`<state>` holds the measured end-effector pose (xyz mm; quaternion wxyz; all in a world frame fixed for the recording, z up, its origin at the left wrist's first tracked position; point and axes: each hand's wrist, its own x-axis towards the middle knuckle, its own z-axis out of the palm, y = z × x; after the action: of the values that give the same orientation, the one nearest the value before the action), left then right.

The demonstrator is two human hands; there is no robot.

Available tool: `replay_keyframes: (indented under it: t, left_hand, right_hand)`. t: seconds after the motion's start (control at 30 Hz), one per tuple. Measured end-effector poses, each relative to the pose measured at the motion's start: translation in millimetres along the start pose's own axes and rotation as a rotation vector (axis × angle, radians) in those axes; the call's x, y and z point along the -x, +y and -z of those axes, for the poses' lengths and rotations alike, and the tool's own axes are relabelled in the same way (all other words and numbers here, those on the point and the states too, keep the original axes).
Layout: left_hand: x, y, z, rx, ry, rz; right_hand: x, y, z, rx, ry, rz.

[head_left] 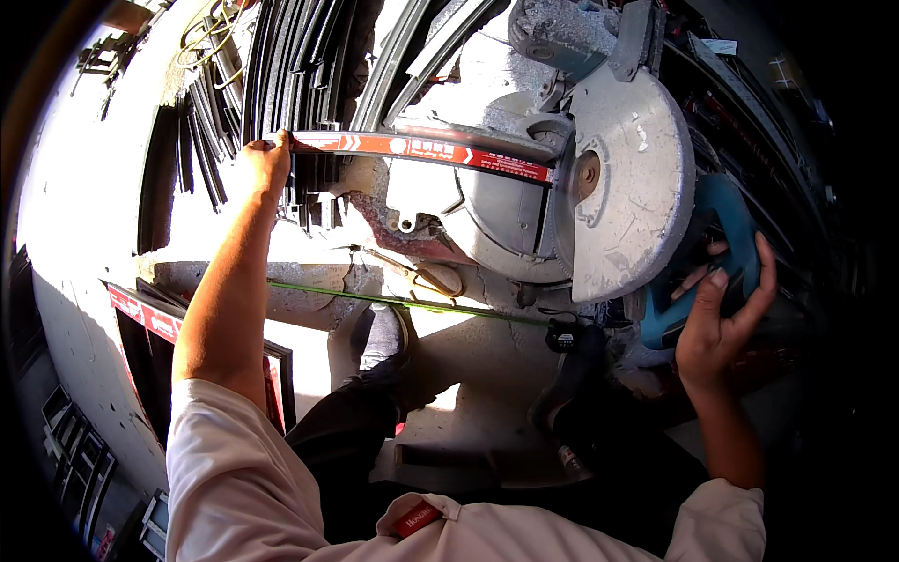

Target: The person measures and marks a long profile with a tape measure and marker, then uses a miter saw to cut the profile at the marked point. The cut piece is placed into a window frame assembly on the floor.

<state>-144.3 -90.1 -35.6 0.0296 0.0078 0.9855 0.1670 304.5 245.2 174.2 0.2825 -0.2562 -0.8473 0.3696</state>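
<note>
Pressing red strip (412, 148) onto saw bed: left hand (262, 164); right hand (721, 318) gripping blue handle (716, 220).

L hand (263, 166) outstretched, fingers closed; R hand (723, 314) raised, fingers curled, gripping.
</note>
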Motion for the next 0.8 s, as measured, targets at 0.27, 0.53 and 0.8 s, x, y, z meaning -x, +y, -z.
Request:
replay_keyframes:
  t: [0.27,0.53,0.8]
  left_hand:
    - [-12.5,-4.0,-4.3,-0.067,-0.039,0.062]
    - [-19.4,-13.5,-10.2,-0.134,-0.005,-0.031]
    - [31.2,40.0,11.4,-0.279,0.230,-0.536]
  right_hand:
    - [1.5,5.7,2.6,-0.006,-0.036,0.025]
    - [-0.1,5.2,0.1,-0.042,-0.022,0.017]
    - [0.9,10.7,1.9,-0.043,-0.013,0.049]
